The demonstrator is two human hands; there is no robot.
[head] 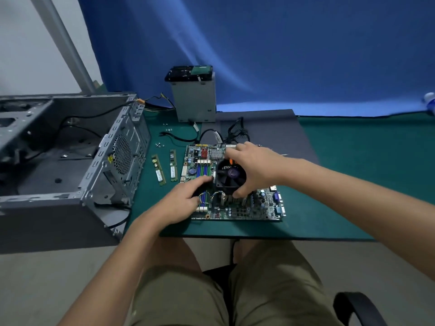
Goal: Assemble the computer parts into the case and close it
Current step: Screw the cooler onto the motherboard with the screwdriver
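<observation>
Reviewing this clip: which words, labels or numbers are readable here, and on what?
None reads clearly.
Motherboard front-edge print: too blurred.
RAM sticks white labels: too small.
Fan hub label: blurred.
Case yellow sticker: too small.

Left hand (186,198) and right hand (256,170) bare, forearms bare too, loose khaki-olive shorts (270,290)

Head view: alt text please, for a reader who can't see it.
A person's right hand grips the black cooler fan on a motherboard lying on a green mat, while the left hand rests on the board beside it. Two RAM sticks and the open case lie to the left.
</observation>
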